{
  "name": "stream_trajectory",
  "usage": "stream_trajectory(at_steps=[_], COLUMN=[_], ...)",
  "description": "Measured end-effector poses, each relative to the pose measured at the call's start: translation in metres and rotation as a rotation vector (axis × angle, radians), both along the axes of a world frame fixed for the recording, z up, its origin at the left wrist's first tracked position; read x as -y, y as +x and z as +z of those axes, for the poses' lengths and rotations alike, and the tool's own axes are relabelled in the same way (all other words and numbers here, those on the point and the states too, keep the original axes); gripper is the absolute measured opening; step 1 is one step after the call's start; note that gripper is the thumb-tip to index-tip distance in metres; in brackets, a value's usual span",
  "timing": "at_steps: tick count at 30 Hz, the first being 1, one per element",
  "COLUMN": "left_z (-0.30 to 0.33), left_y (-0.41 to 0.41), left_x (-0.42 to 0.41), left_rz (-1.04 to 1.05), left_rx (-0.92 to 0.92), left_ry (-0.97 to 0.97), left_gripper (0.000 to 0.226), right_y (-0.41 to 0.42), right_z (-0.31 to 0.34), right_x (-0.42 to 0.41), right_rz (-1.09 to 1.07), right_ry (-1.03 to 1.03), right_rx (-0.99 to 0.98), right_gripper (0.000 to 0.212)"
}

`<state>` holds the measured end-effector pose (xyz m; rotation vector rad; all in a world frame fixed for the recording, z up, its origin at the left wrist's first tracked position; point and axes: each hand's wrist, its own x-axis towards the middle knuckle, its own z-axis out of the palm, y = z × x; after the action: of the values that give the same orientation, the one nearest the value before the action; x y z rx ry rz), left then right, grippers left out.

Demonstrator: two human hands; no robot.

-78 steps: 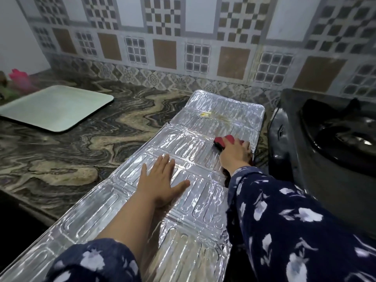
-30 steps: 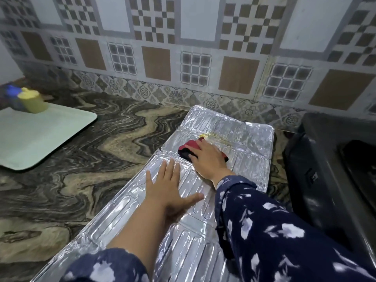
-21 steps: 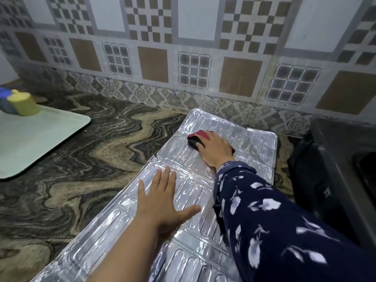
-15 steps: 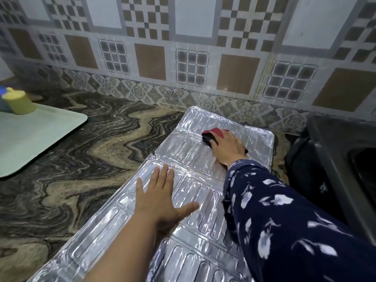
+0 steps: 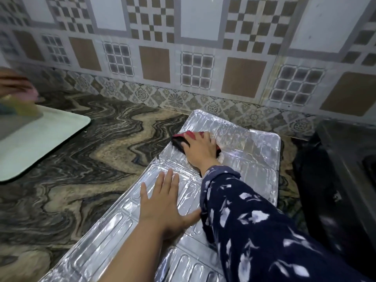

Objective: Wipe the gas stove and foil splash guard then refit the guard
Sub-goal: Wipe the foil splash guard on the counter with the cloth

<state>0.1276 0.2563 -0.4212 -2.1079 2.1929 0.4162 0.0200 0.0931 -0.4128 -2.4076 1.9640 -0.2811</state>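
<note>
The foil splash guard lies flat and unfolded on the marbled counter, running from the front edge toward the tiled wall. My left hand presses flat on its middle panel, fingers spread. My right hand is closed on a red and black scrub sponge at the left side of the guard's far panel. The black gas stove stands at the right edge, only partly in view.
A pale green tray rests on the counter at the left, with a blurred yellow object on its far corner. Another person's hand shows blurred at the far left. The patterned tiled wall closes the back.
My right hand has moved the sponge from the guard's middle panel up to the far panel and leftward across it. My left hand stays pressed on the guard. A blurred hand has appeared at the left.
</note>
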Motion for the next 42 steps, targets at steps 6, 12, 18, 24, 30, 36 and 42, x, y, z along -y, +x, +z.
stream_trajectory(at_steps=[6, 12, 18, 24, 30, 36, 42], left_z=[-0.003, -0.001, 0.002, 0.005, 0.002, 0.004, 0.004], left_y=[-0.001, -0.002, -0.002, -0.003, -0.002, -0.002, -0.002], left_x=[0.000, 0.002, 0.000, 0.000, 0.000, -0.001, 0.000], left_rz=[0.016, 0.020, 0.018, 0.005, -0.009, -0.006, -0.002], left_rx=[0.001, 0.002, -0.012, -0.013, 0.008, 0.002, 0.005], left_ry=[-0.004, 0.011, 0.023, 0.028, 0.027, 0.029, 0.025], left_gripper=[0.120, 0.122, 0.126, 0.131, 0.124, 0.122, 0.122], right_y=[-0.066, -0.136, -0.150, -0.147, -0.130, -0.070, -0.050], right_z=[-0.001, -0.001, -0.006, 0.013, 0.041, 0.055, 0.024], right_x=[0.041, 0.025, -0.010, -0.040, -0.043, -0.093, -0.147], right_rz=[-0.196, -0.469, -0.609, -0.556, -0.385, -0.377, -0.301], right_ry=[0.079, 0.066, 0.038, 0.265, 0.460, 0.452, 0.217], right_rx=[-0.081, -0.055, -0.034, -0.050, 0.014, 0.012, -0.078], right_gripper=[0.054, 0.051, 0.050, 0.055, 0.038, 0.037, 0.048])
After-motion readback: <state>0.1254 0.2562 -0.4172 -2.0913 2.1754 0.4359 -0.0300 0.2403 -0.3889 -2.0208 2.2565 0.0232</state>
